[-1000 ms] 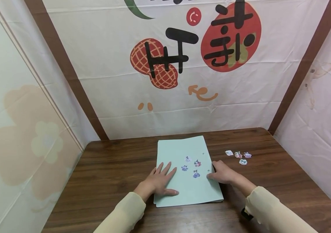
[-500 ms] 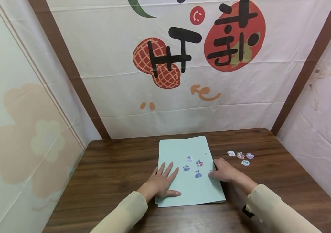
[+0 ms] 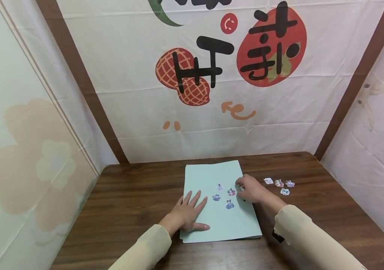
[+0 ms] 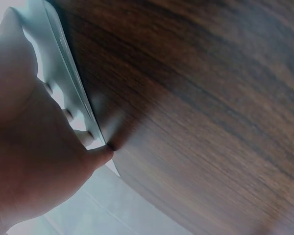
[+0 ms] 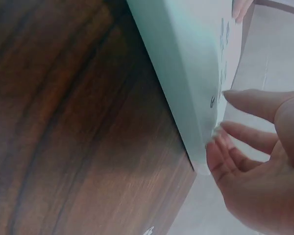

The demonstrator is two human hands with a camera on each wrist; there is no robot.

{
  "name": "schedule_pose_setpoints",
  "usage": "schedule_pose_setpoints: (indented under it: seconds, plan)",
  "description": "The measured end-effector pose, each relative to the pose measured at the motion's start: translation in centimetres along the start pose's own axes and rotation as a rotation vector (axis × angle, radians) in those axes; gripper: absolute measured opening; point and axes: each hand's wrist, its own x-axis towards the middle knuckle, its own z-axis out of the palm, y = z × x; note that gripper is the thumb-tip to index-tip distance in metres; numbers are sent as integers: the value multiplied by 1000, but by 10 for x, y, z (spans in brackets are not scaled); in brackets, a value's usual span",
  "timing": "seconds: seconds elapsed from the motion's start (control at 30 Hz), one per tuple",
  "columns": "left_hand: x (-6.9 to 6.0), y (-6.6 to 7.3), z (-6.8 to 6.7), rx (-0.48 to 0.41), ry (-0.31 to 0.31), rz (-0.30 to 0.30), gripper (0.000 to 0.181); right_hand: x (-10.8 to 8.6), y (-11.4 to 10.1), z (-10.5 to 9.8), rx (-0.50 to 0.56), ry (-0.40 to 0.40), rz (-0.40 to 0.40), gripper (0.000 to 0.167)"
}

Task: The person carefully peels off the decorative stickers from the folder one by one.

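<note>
A pale green paper folder lies on the wooden table, with several small cartoon stickers grouped on its cover. My left hand rests on the folder's left part, fingers spread; in the left wrist view, the little finger reaches the folder's edge. Over the right edge hovers my right hand, its fingers loosely bent. In the right wrist view, thumb and index finger of the right hand stand apart near a small hole in the cover, with nothing seen between them.
Several more cartoon stickers lie on the table to the right of the folder. A printed cloth hangs behind the table, and more cloth flanks it on both sides.
My right hand has shifted up and slightly left from the folder's right edge, its fingers lifting off that edge. My left hand stays on the folder. The head view has tilted slightly.
</note>
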Motion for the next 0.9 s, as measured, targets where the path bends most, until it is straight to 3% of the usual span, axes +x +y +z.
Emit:
schedule_pose_setpoints:
  seconds: [0.27,0.63,0.9]
  plan:
    - [-1,2,7,4,12,-1,97,10,4,5,47,-55,-40,30]
    - [7,-4,11,17,24,-3,97,20,-2,2,53,-78,-6,21]
    - [-1,1,-2,7,3,-4,96,24,-3,-2,78,-106,37,13]
